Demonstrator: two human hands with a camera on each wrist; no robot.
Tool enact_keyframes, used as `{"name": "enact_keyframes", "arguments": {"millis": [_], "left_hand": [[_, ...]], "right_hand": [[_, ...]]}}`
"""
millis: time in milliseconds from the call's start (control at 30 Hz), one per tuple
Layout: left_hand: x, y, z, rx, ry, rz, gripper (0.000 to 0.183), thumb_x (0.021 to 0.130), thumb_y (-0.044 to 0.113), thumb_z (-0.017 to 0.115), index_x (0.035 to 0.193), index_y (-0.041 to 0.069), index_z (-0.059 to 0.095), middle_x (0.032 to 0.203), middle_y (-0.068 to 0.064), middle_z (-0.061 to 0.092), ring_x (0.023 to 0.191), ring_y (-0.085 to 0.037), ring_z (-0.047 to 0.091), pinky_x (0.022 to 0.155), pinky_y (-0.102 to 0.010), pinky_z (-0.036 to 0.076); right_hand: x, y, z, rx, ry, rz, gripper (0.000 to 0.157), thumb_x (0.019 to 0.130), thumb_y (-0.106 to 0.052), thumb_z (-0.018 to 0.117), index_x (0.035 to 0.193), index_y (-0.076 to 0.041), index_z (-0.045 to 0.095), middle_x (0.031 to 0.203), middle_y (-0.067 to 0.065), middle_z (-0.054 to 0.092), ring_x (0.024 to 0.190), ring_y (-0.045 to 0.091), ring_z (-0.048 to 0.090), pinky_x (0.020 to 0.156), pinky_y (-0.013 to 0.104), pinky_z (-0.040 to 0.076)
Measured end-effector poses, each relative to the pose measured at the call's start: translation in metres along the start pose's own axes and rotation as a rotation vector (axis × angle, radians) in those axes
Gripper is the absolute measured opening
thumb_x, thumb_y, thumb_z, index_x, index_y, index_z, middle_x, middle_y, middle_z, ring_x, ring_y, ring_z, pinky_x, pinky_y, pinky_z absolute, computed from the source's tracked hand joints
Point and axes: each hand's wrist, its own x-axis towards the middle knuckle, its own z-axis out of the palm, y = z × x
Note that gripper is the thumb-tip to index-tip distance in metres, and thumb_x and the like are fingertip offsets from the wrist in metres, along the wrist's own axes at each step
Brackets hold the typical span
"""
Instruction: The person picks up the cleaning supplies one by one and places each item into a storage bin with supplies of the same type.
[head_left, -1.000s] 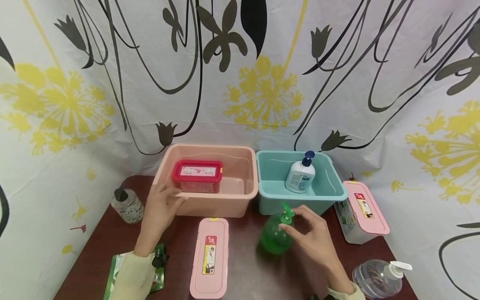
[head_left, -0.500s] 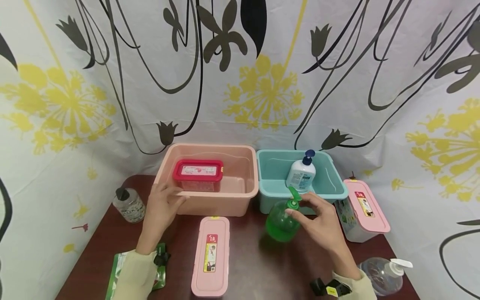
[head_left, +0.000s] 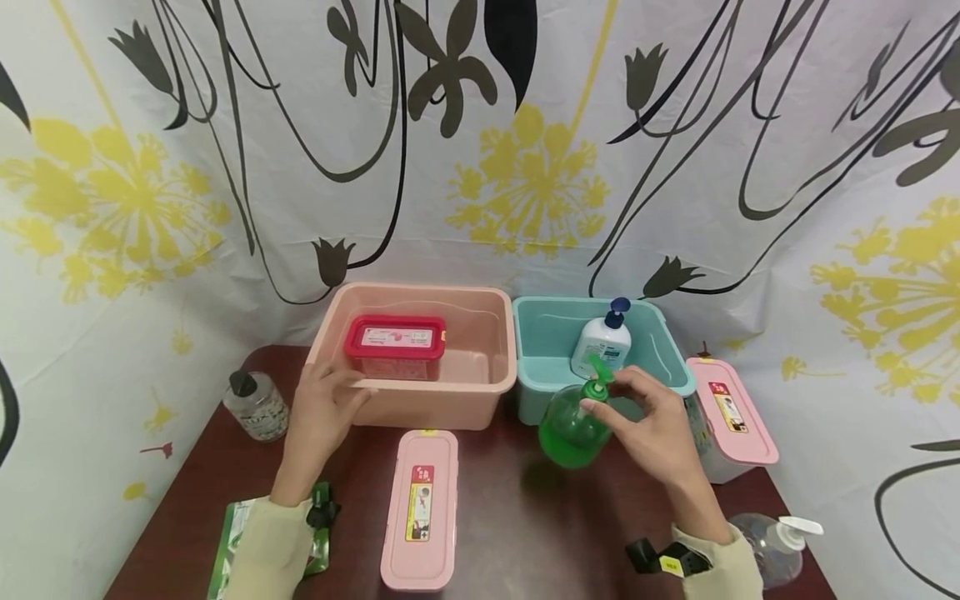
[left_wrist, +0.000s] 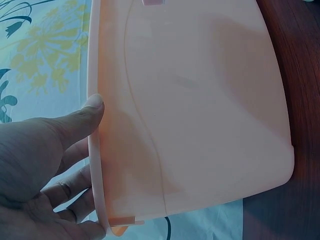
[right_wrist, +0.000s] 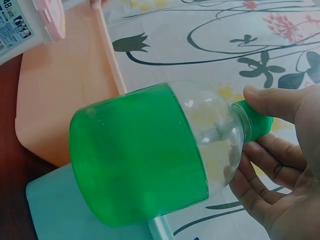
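My right hand pinches the green cap of a clear pump bottle part-filled with green liquid. In the head view the bottle hangs over the table, just in front of the teal bin. The right wrist view shows my thumb and fingers round the cap of that bottle. My left hand grips the front left rim of the peach bin, thumb on one side and fingers on the other in the left wrist view. A red-lidded box lies inside the peach bin.
A white pump bottle stands in the teal bin. A pink-lidded box lies front centre, another pink-lidded box at right. A clear pump bottle, a black-capped bottle and a green packet sit near the sides.
My right hand has lifted the green pump bottle and carried it to the right and back, closer to the teal bin. The left hand has stayed on the peach bin's rim.
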Motion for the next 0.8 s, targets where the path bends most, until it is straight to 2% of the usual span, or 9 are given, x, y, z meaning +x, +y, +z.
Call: {"name": "enact_keyframes", "arguments": {"millis": [300,533,667,800], "left_hand": [[0.000,0.000,0.001,0.009,0.004,-0.002,0.031,0.074,0.023,0.080,0.100,0.009,0.071,0.104,-0.009,0.060,0.099,-0.024,0.046,0.071,-0.045,0.053],[0.000,0.001,0.001,0.013,0.002,0.004,0.030,0.074,0.024,0.080,0.098,0.010,0.071,0.103,-0.009,0.059,0.098,-0.024,0.046,0.070,-0.044,0.053],[0.001,0.000,0.001,0.021,0.000,0.011,0.030,0.074,0.025,0.080,0.098,0.010,0.071,0.104,-0.009,0.059,0.099,-0.024,0.046,0.073,-0.045,0.052],[0.000,-0.001,0.002,0.023,0.001,0.004,0.030,0.074,0.025,0.080,0.098,0.010,0.071,0.104,-0.008,0.059,0.100,-0.024,0.045,0.073,-0.045,0.052]], "right_hand": [[0.009,-0.001,-0.008,0.007,0.035,-0.027,0.028,0.075,-0.010,0.079,0.099,-0.005,0.065,0.093,0.003,0.062,0.090,0.011,0.059,0.085,0.014,0.047],[0.013,-0.001,-0.014,-0.022,0.070,-0.013,0.028,0.075,-0.010,0.079,0.098,-0.004,0.064,0.091,0.005,0.063,0.087,0.011,0.059,0.080,0.009,0.045],[0.016,0.001,-0.018,-0.038,0.085,-0.005,0.027,0.076,-0.010,0.078,0.098,-0.005,0.065,0.092,0.005,0.063,0.086,0.011,0.061,0.079,0.008,0.045],[0.020,0.012,-0.022,-0.043,0.082,0.018,0.027,0.077,-0.016,0.078,0.101,-0.011,0.066,0.094,0.001,0.063,0.089,0.008,0.061,0.082,0.009,0.044]]}}
